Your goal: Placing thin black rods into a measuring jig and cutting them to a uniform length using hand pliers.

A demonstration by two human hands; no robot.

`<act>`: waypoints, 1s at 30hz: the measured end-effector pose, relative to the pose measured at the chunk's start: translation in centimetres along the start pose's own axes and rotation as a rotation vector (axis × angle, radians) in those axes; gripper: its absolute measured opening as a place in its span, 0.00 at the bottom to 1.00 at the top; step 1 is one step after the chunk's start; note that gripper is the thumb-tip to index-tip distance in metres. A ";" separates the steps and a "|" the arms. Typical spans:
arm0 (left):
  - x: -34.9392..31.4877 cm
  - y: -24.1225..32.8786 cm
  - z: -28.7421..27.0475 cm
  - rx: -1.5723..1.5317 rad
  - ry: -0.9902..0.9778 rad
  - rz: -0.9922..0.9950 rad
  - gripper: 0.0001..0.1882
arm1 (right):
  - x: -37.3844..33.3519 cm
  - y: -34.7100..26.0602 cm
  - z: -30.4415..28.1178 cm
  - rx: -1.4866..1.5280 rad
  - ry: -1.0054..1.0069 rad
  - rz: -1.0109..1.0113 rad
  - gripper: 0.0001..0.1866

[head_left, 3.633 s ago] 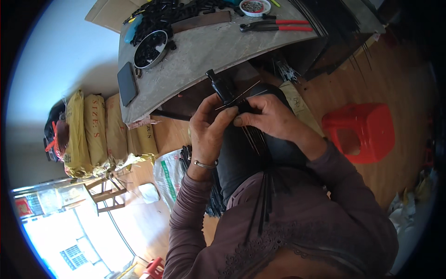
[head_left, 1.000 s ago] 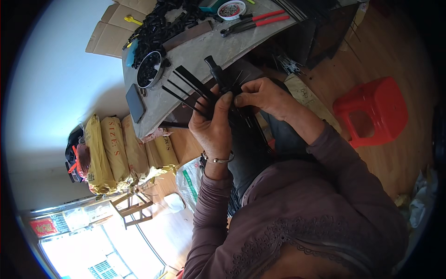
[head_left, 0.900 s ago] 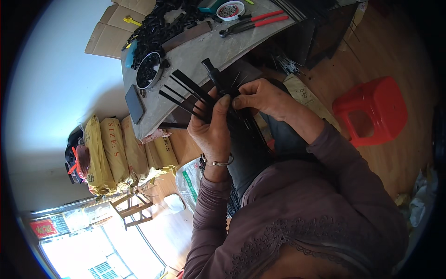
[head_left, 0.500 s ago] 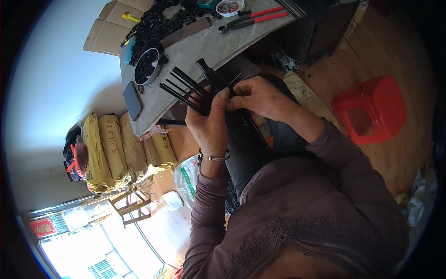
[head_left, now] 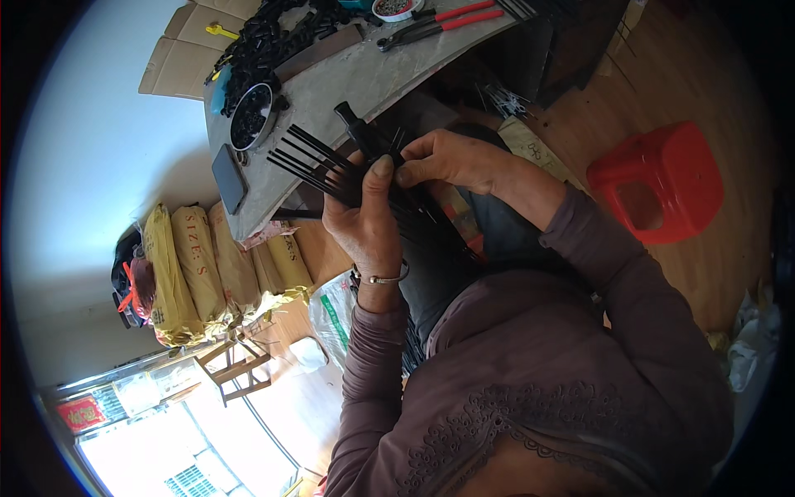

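Note:
My left hand (head_left: 364, 217) is closed round a black umbrella frame (head_left: 358, 131), its thumb pressed against the middle part. Thin black ribs (head_left: 308, 154) fan out past the left fingers toward the table. A thick black tubular piece with a narrower end sticks up between the hands, tilted to the left. My right hand (head_left: 451, 166) pinches close against the right side of the frame, thumb and forefinger together; what lies between those fingertips is hidden. More dark rods (head_left: 435, 217) run down below the hands over my lap.
On the table (head_left: 331, 99) ahead lie red-handled pliers (head_left: 439, 29), a heap of black parts (head_left: 265, 45), a round bowl (head_left: 252, 118) of black pieces and a phone-like slab (head_left: 229, 178). A red stool (head_left: 662, 182) stands right; yellowish sacks (head_left: 199, 257) are stacked left.
The hands and the frame have shifted slightly to the left. The right fingertips have moved lower and left along the frame. The whole view has also shifted a little.

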State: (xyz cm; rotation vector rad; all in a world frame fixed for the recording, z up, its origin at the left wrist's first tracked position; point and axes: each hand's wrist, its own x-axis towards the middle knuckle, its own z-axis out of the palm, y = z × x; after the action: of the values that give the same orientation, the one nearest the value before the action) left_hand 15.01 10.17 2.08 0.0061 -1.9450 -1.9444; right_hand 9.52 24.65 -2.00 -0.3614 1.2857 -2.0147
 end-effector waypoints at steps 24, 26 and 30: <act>1.0 0.3 -0.8 -0.088 -0.158 -0.157 0.14 | 0.4 -0.2 0.4 -0.096 0.140 0.042 0.10; 1.5 -0.2 -1.3 -0.137 -0.156 -0.168 0.14 | 0.1 -0.6 1.4 -0.117 0.170 0.004 0.10; 2.0 -0.3 -1.3 -0.261 -0.181 -0.240 0.15 | -0.6 -0.6 2.5 -0.266 0.264 -0.149 0.12</act>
State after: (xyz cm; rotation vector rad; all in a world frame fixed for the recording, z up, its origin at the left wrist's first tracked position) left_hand 13.47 8.39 2.22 -0.0080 -1.8536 -2.4217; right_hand 11.13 23.51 -0.18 -0.3297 1.7458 -2.0684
